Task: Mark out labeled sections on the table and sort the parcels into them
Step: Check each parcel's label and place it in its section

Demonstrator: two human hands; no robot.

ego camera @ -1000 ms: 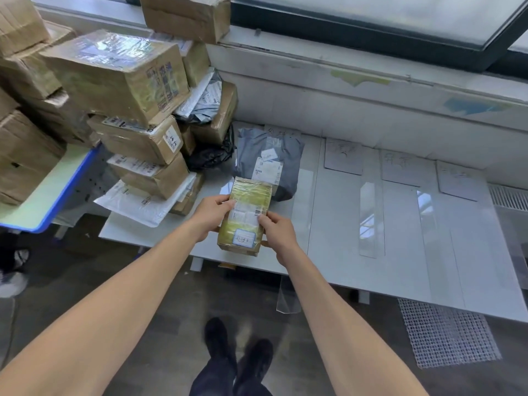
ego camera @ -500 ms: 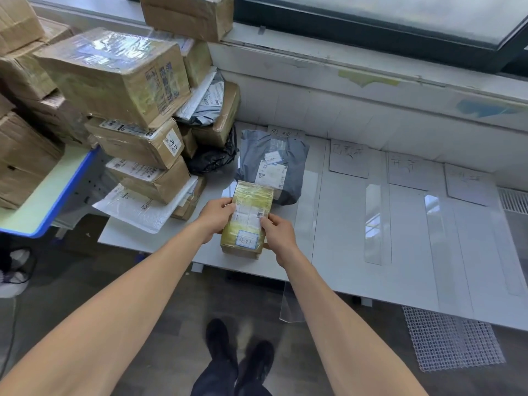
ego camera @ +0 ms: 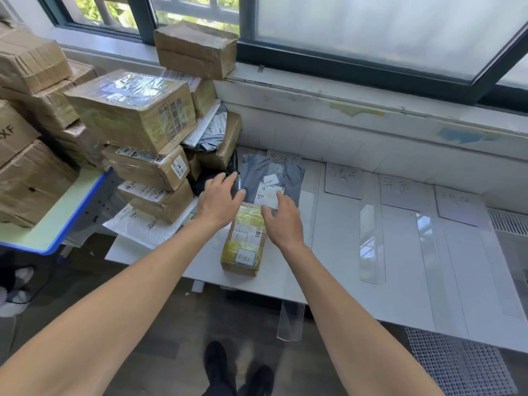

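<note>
A small taped cardboard parcel [ego camera: 244, 241] with a blue-edged label lies flat on the white table [ego camera: 337, 252], in the leftmost marked section. Behind it lies a grey mailer bag [ego camera: 271, 175] with white labels. My left hand [ego camera: 218, 200] hovers open just left of the parcel's far end, fingers spread. To the right of that end my right hand [ego camera: 281, 218] is open too, fingers over the bag's label. Neither hand holds anything. Handwritten paper labels [ego camera: 343, 180] head the sections, which clear tape strips [ego camera: 370, 244] separate.
A tall stack of taped cardboard boxes [ego camera: 134, 110] and white mailers [ego camera: 137, 224] crowds the table's left end. More boxes sit on a blue-edged desk [ego camera: 57, 224] at far left. A window sill and wall run behind. A mesh mat [ego camera: 457, 364] lies on the floor at right.
Both hands set the small parcel down on the table in front of the grey bag, let go, and opened. The camera view tilted up.
</note>
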